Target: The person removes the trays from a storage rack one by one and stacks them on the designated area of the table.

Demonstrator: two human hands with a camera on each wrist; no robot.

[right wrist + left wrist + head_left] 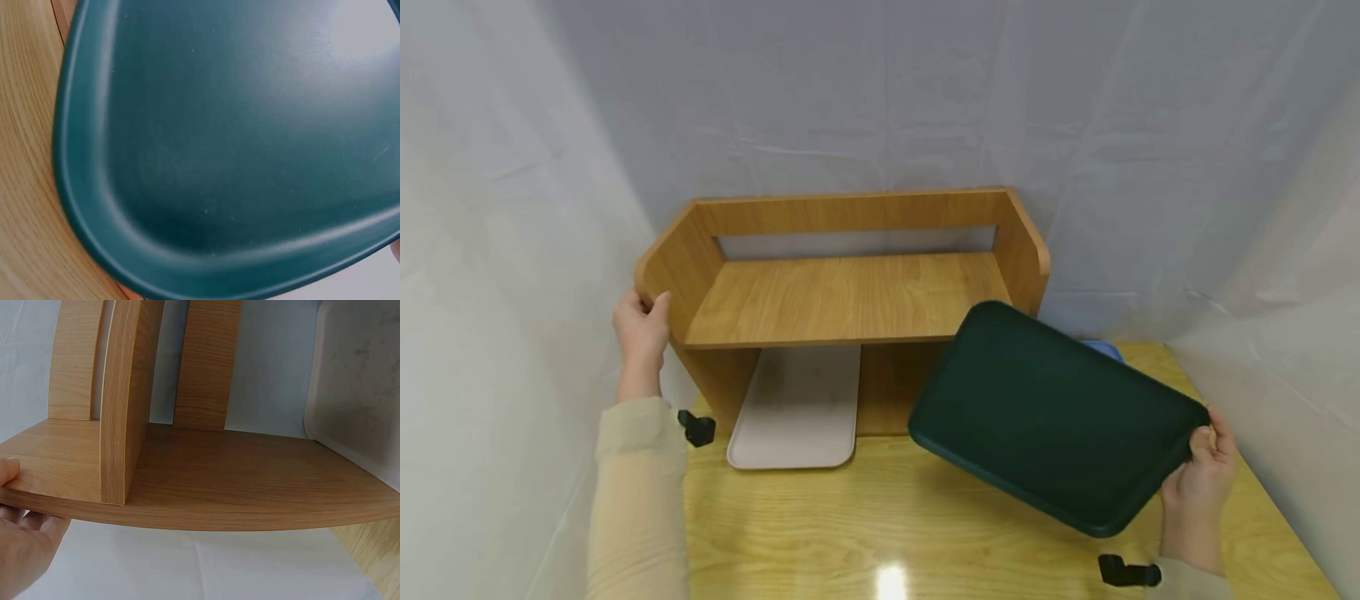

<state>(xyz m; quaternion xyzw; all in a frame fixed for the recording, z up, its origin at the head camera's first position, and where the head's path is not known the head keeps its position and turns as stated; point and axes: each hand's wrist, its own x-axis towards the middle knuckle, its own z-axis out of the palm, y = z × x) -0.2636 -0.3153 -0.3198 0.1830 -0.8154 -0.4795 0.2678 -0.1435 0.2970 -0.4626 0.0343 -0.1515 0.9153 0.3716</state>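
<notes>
My left hand (642, 333) grips the left side panel of a small wooden desk shelf (850, 300), thumb on the inner face and fingers round the outside. The left wrist view shows those fingers (40, 528) curled under the panel's edge. My right hand (1202, 479) holds a dark green tray (1060, 417) by its right end, thumb on the upper face. Raised over the table, the tray is tilted and its far left corner overlaps the shelf's right front. It fills most of the right wrist view, where its rounded rim (81, 206) shows.
A pale tray (797, 408) lies in the shelf's lower left space, its front end sticking out over the wooden table (820, 533). Part of a blue object (1107, 349) shows behind the green tray. Whitish sheeting (880, 100) hangs behind and at both sides.
</notes>
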